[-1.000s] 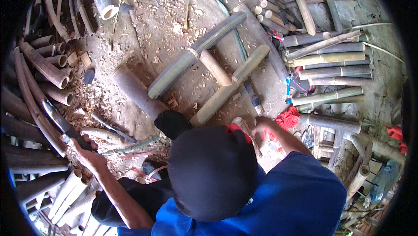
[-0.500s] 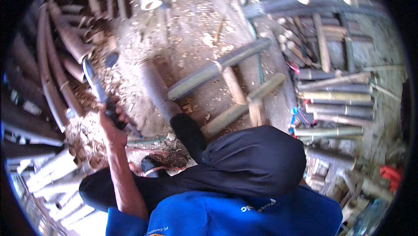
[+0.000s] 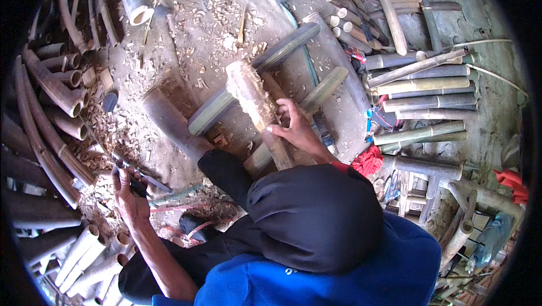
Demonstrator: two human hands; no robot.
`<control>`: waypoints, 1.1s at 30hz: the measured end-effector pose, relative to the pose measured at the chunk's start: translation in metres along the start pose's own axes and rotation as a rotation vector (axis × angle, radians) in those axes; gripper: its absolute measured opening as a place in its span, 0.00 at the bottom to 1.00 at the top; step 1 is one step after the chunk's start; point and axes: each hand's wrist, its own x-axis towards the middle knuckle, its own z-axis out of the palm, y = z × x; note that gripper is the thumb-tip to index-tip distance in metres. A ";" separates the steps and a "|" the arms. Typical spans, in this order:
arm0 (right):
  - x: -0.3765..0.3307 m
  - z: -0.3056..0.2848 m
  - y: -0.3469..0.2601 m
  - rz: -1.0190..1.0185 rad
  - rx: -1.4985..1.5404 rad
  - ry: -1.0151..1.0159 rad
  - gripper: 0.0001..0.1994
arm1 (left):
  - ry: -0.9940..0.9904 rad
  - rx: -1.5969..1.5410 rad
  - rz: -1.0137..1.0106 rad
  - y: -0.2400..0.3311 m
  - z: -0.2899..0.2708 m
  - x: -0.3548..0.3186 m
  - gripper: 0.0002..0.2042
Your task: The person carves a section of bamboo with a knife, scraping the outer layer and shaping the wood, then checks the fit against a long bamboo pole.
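My left hand (image 3: 132,196) is wrapped round the dark handle (image 3: 137,185) of a knife, low over the shavings on the left; its thin blade (image 3: 96,139) points up and away and is hard to make out. On the right, my right hand (image 3: 296,129) has its thumb and fingers against a bamboo piece (image 3: 251,94). That piece slants across my front, its far part shaved pale and fibrous, its near end hidden by my knee. Beneath it are two bamboo bars (image 3: 285,46) of a low frame on the ground.
Long bamboo poles (image 3: 42,108) lie along the left. A thick bamboo log (image 3: 175,122) rests by my foot. Cut bamboo lengths (image 3: 432,102) are stacked at the right, near a red cloth (image 3: 368,161). Shavings (image 3: 226,35) litter the floor.
My right hand has come into view, holding the bamboo piece, which is now raised across the frame. My left hand with the knife has moved lower and to the left. The view has shifted.
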 end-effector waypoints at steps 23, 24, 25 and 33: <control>0.004 0.037 0.003 0.193 0.062 -0.169 0.47 | -0.309 1.205 0.423 0.061 -0.018 0.071 0.27; 0.007 0.026 -0.005 0.240 0.123 -0.212 0.45 | -0.336 1.249 0.422 0.068 -0.016 0.084 0.25; 0.008 0.023 -0.023 0.306 0.283 -0.253 0.43 | -0.350 1.311 0.410 0.081 -0.018 0.088 0.22; 0.072 -0.007 -0.083 0.323 0.683 -0.473 0.27 | -0.433 1.549 0.401 0.080 -0.008 0.154 0.34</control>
